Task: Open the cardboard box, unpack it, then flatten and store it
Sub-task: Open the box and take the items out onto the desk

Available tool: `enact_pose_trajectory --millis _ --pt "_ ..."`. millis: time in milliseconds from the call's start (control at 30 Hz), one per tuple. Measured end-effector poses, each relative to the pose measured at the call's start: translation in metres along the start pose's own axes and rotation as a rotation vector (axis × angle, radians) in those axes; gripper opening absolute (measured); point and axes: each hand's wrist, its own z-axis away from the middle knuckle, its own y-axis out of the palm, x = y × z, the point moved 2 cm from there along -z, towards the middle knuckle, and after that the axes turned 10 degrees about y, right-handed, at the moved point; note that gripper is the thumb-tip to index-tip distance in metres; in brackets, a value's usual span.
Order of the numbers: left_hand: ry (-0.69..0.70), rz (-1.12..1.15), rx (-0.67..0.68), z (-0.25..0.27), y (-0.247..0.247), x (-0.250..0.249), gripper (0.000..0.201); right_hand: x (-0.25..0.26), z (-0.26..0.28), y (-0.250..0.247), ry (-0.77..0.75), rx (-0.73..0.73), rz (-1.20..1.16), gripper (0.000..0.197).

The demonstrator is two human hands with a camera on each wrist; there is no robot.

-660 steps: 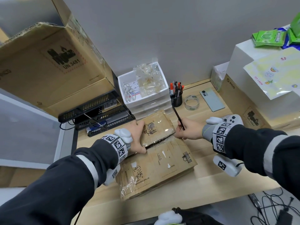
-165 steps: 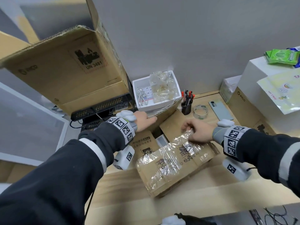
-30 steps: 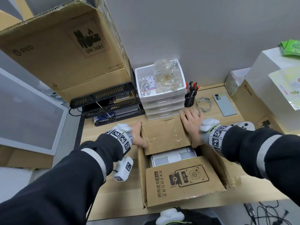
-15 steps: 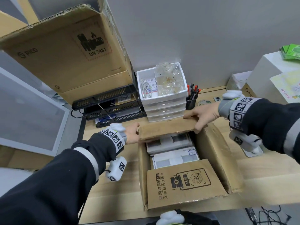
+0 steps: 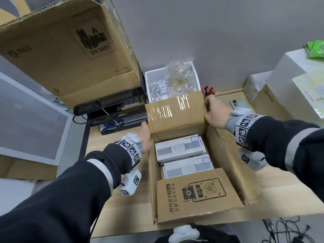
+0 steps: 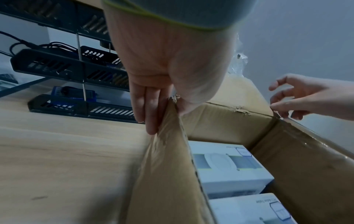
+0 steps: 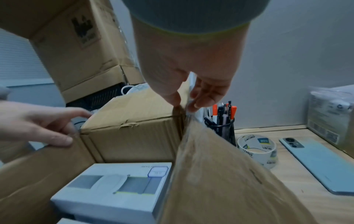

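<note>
Cardboard box (image 5: 226,165): matt brown corrugated board, its raised far flap (image 5: 175,113) crossed by glossy, wrinkled clear tape. Inner product boxes (image 5: 180,149): smooth white card, faint sheen. Desk (image 6: 63,151): pale wood grain, satin finish. Pen holder (image 7: 223,131): black metal mesh. Tape roll (image 7: 257,149): glossy plastic film. Phone (image 7: 321,165): smooth, semi-gloss back.

Your left hand (image 5: 147,137) shows only its back at the 9 o'clock side of the cardboard box (image 5: 226,155), its fingers hidden behind the raised far flap (image 5: 175,113). That flap also covers the pen cup (image 7: 222,128) at 1 o'clock, leaving only pen tips, and the lower drawers of the white organiser (image 5: 194,74). The near flap (image 5: 198,193) at 6 o'clock hides part of the second white box (image 5: 188,168); their label print is too small to read.
</note>
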Motion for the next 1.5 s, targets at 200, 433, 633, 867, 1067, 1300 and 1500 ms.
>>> enact_pose_trajectory --millis 200,433,633,867,1067,1300,1500 --pt "0.212 -0.079 0.022 0.011 0.003 0.003 0.094 0.004 0.009 0.015 -0.216 0.053 0.191 0.075" --pt "0.309 -0.062 0.016 0.014 0.005 0.013 0.097 -0.013 0.022 0.020 -0.261 0.036 0.124 0.075" --pt "0.210 -0.143 0.108 0.002 0.022 0.018 0.065 -0.016 0.028 0.023 -0.287 0.072 0.374 0.026" --pt "0.126 -0.302 0.161 -0.013 0.026 0.021 0.025 -0.010 0.024 0.032 -0.207 0.072 0.519 0.012" --pt "0.043 -0.123 0.072 -0.023 0.020 0.012 0.046 -0.010 0.007 0.026 -0.020 0.090 0.469 0.007" --pt "-0.013 -0.140 -0.034 -0.017 0.019 0.006 0.037 0.025 0.043 0.024 -0.435 0.058 0.225 0.011" --pt "0.070 -0.135 -0.167 -0.006 0.015 0.003 0.044 0.040 0.072 0.064 -0.166 0.778 0.290 0.028"
